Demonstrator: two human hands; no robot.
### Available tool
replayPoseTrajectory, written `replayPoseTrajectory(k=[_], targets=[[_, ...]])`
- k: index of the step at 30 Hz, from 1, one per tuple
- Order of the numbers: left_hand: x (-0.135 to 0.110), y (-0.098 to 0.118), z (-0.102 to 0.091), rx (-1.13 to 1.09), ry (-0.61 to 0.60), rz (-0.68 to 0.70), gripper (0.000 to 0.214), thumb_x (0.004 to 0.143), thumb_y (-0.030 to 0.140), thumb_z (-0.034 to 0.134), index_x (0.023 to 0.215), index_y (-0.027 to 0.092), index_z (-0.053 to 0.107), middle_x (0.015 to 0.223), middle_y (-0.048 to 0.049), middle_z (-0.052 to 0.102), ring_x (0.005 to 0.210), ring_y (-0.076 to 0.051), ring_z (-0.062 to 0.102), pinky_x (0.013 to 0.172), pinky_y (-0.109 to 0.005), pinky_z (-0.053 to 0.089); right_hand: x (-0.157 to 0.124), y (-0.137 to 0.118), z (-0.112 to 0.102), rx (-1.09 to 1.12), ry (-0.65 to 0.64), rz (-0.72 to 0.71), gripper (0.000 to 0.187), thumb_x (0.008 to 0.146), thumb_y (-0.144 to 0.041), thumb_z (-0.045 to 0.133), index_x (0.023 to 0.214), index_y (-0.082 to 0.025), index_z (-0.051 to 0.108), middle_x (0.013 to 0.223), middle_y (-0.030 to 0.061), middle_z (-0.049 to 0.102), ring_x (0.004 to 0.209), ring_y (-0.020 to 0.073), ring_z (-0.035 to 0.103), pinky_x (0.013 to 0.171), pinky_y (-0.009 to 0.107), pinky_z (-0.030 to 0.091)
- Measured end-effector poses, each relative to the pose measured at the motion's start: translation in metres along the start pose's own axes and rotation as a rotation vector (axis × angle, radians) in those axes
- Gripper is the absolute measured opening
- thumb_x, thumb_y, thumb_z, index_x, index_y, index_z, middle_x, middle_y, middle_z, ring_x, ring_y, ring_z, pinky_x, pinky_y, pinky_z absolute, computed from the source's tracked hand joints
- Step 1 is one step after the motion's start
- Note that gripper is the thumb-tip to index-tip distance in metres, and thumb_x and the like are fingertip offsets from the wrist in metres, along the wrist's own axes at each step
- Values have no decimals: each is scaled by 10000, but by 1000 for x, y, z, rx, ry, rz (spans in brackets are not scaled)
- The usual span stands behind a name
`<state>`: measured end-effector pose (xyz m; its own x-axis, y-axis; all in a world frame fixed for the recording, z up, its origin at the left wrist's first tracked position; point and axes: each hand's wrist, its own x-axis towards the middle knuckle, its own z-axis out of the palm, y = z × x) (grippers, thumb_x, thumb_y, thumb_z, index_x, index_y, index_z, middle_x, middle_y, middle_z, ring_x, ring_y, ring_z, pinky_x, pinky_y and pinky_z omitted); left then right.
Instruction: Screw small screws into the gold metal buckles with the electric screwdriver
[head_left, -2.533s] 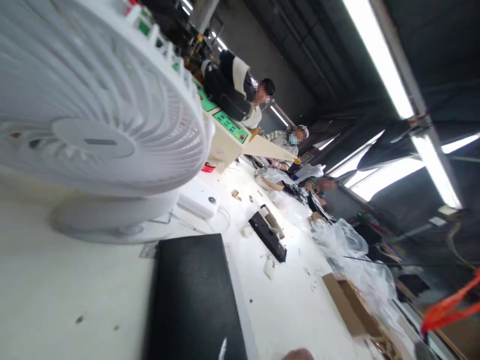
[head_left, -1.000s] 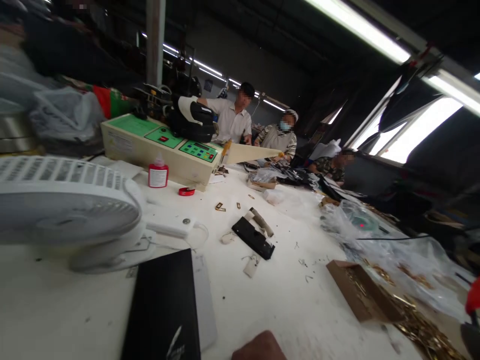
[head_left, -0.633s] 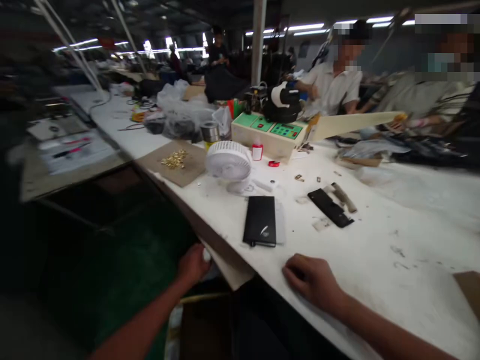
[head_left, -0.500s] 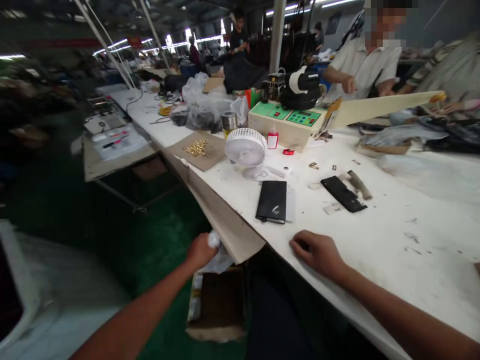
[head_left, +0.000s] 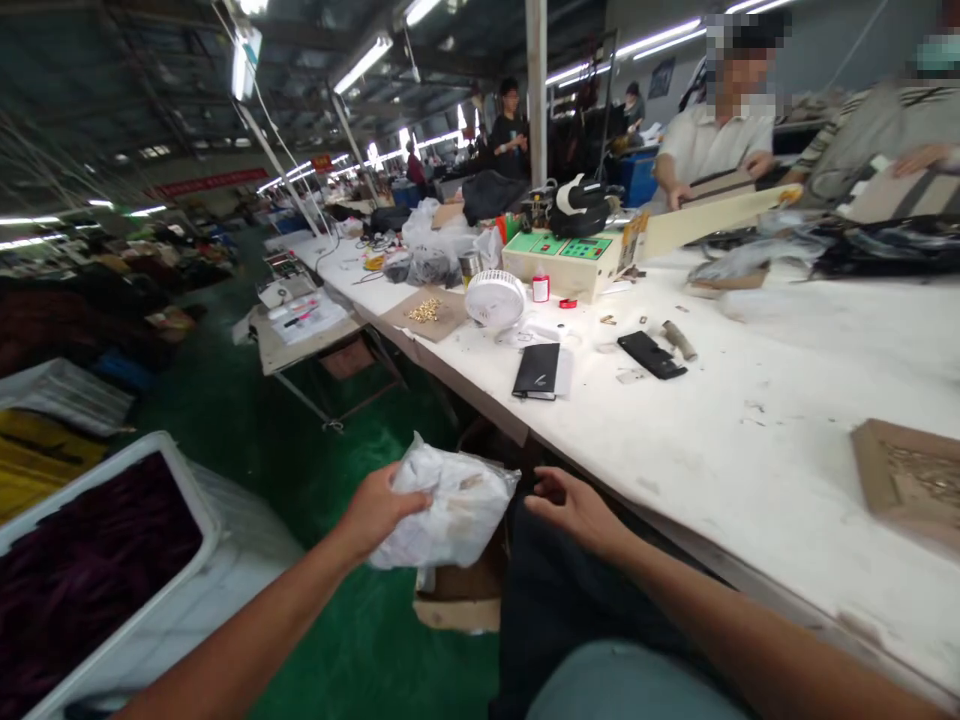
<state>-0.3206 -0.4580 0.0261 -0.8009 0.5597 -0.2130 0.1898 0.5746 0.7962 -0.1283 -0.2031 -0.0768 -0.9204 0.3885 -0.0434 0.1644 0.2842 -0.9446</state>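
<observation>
My left hand (head_left: 386, 508) grips a clear plastic bag (head_left: 450, 505) with white contents by its left side, thumb on top. The bag is held in the air, over the open cardboard box (head_left: 457, 612) on the floor and left of the table edge. My right hand (head_left: 574, 505) is just right of the bag, apart from it, with fingers curved and separated and nothing in them. On the white table (head_left: 622, 440) beyond lie a black notebook (head_left: 537, 371), a small white fan (head_left: 495, 299) and a black flat piece (head_left: 651, 355).
A cardboard tray of small metal parts (head_left: 911, 475) sits at the table's right. Brass pieces (head_left: 424, 310) lie on cardboard near a control box (head_left: 559, 260). A white bin (head_left: 214, 545) stands at lower left. Across the table a person in a white shirt (head_left: 716, 150) handles a striped piece.
My left hand has brought the plastic bag up from beside the table's edge into full view. My right hand has left the tabletop and moved toward the bag. The view has tilted up.
</observation>
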Motion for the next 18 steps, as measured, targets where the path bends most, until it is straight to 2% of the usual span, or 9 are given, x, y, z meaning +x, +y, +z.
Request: replayPoseTrajectory(k=[3, 5, 6, 8, 9, 12, 18], targets=[[-22, 38, 19, -281, -84, 25, 466, 652, 324, 818, 1057, 129, 695, 955, -91, 784, 807, -277, 731, 699, -349, 571, -23, -11, 3, 413, -127, 59, 744, 836, -612, 694, 1430, -192, 536, 1309, 135, 661, 1187, 321, 628, 928, 438, 527], [-29, 62, 36, -440, -160, 13, 471, 634, 310, 861, 1036, 119, 707, 936, -104, 789, 786, -287, 739, 703, -371, 585, -37, -23, -6, 654, -180, -35, 720, 844, -592, 706, 1431, -207, 544, 1347, 118, 647, 1247, 330, 599, 989, 460, 505], [-30, 74, 45, -489, -204, 10, 480, 636, 310, 872, 1044, 115, 712, 934, -113, 792, 783, -295, 744, 710, -388, 594, -43, -29, -13, 734, -162, -97, 696, 839, -575, 724, 1402, -193, 573, 1331, 117, 659, 1250, 332, 600, 1027, 466, 485], [-28, 96, 68, -573, -298, -6, 500, 640, 295, 888, 1071, 105, 721, 942, -136, 796, 800, -325, 757, 731, -428, 608, -56, -37, -32, 748, -14, -175, 621, 833, -559, 744, 1300, -160, 647, 1264, 121, 698, 1205, 334, 629, 1048, 466, 474], [-24, 107, 81, -611, -339, -17, 506, 632, 277, 896, 1073, 98, 726, 941, -147, 797, 812, -340, 761, 740, -442, 612, -62, -38, -44, 711, 91, -170, 588, 830, -558, 749, 1249, -153, 672, 1230, 120, 715, 1172, 335, 648, 1032, 462, 487], [-10, 138, 129, -680, -428, -24, 487, 580, 197, 911, 1019, 72, 743, 913, -171, 799, 830, -360, 766, 752, -436, 621, -85, -32, -87, 592, 351, -58, 554, 802, -569, 764, 1166, -156, 700, 1147, 112, 750, 1070, 330, 692, 929, 440, 546], [16, 187, 225, -685, -566, 31, 401, 609, 164, 873, 972, 63, 738, 861, -179, 798, 855, -367, 770, 804, -449, 624, -121, -11, -173, 536, 566, 53, 518, 751, -558, 797, 1029, -125, 737, 1037, 140, 775, 979, 319, 723, 809, 375, 569]])
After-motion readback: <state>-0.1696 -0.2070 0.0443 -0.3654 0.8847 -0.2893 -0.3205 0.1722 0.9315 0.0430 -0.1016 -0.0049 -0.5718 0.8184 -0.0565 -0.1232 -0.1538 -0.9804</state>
